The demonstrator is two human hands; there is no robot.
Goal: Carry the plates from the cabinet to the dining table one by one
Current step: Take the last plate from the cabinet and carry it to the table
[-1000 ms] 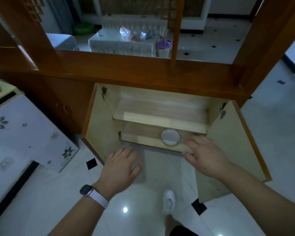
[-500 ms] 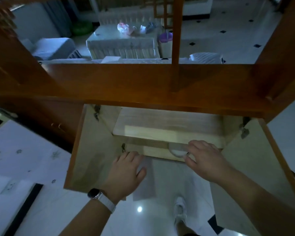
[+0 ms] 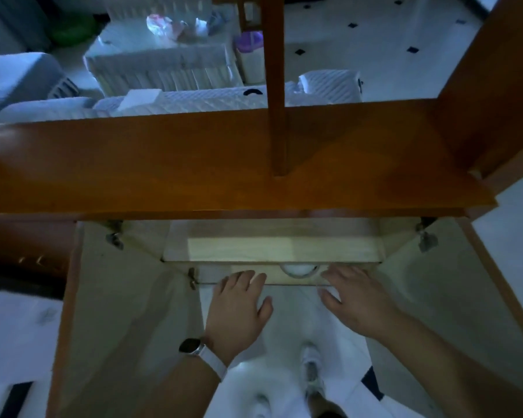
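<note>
Flanking plate (image 3: 298,269) | left hand (image 3: 237,309) fingers straight, empty | right hand (image 3: 357,300) likewise

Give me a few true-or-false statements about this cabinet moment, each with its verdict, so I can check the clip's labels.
1. Both cabinet doors stand open. True.
2. The right-hand grip is curled round the plate. False: its fingers are straight beside the plate and hold nothing.
3. The plate lies on the lower shelf, partly hidden by the upper shelf. True.
4. The watch is on the right wrist. False: it is on the left wrist.
5. The left-hand grip holds nothing. True.
</note>
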